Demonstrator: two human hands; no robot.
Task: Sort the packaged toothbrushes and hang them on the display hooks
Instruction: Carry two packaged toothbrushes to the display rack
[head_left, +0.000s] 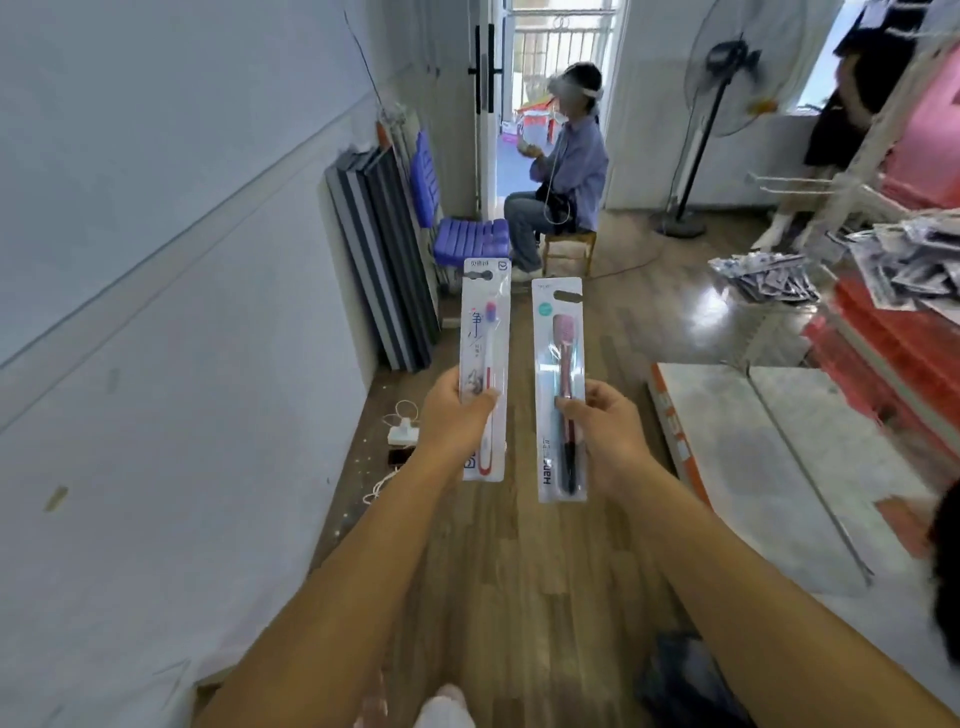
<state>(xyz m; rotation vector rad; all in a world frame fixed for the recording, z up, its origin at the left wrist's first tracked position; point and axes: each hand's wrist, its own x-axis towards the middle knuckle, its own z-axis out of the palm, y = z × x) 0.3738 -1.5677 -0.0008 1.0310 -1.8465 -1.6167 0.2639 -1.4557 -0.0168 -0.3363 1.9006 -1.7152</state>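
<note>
My left hand (453, 415) pinches a white packaged toothbrush (485, 332) with a red-and-white handle, held upright in front of me. Beside it, my right hand (602, 426) pinches a second packaged toothbrush (558, 338) with a pink head and dark handle, also upright. The two packs stand side by side, apart. Bare display hooks (789, 182) stick out from a white rack at the upper right. A heap of other packets (769, 280) lies on the shelf below them.
A white shelf board (769, 447) with an orange edge lies low at the right, red shelving (893, 353) above it. A person (561, 176) sits on a stool by the doorway, next to a blue folding chair (457, 228). A standing fan (727, 78) is behind. A charger (402, 431) lies on the floor.
</note>
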